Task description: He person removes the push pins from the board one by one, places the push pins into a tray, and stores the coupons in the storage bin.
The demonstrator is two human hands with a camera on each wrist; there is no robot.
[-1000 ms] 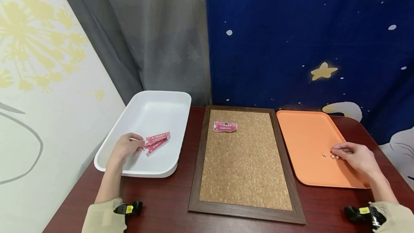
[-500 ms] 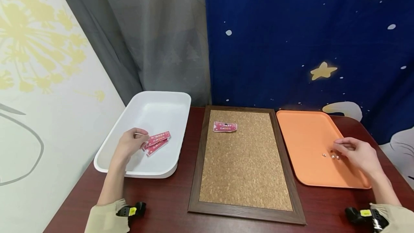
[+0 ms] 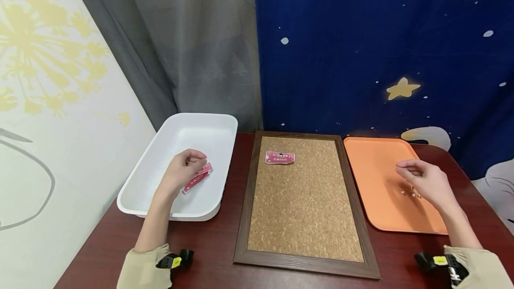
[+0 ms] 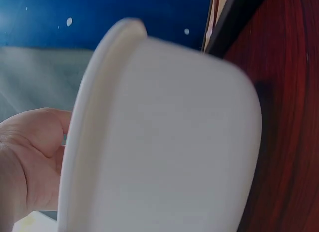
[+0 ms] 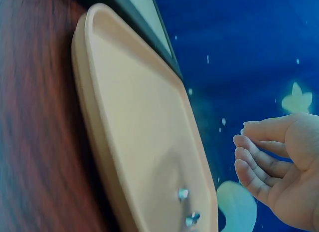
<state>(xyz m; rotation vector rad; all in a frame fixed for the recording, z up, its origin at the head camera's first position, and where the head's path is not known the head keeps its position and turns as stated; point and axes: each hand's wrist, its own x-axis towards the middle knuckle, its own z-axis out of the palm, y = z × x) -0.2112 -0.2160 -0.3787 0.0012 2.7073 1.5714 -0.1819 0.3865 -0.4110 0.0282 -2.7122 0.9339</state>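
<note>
My left hand (image 3: 182, 168) is over the white tub (image 3: 138, 168), fingers curled, overlapping two red-and-white paper coupons (image 3: 196, 183). I cannot tell whether it holds one. In the left wrist view, the tub's wall hides most of its fingers. Above the orange tray (image 3: 373, 159), my right hand (image 3: 427, 182) is raised with thumb and forefinger together. A small pale pushpin tip (image 5: 242, 132) shows between those fingertips in the right wrist view. Several small shiny pushpins (image 3: 403, 193) lie on the tray below.
Between the tub and the tray lies a cork board (image 3: 301, 204) in a dark wooden frame (image 3: 305, 267). One red coupon (image 3: 279, 158) is pinned near its upper left. The dark red table (image 3: 213, 253) backs onto grey and blue curtains (image 3: 361, 48).
My left hand has moved right over the coupons. My right hand has lifted off the tray's surface and moved left and away from me, leaving several pins behind.
</note>
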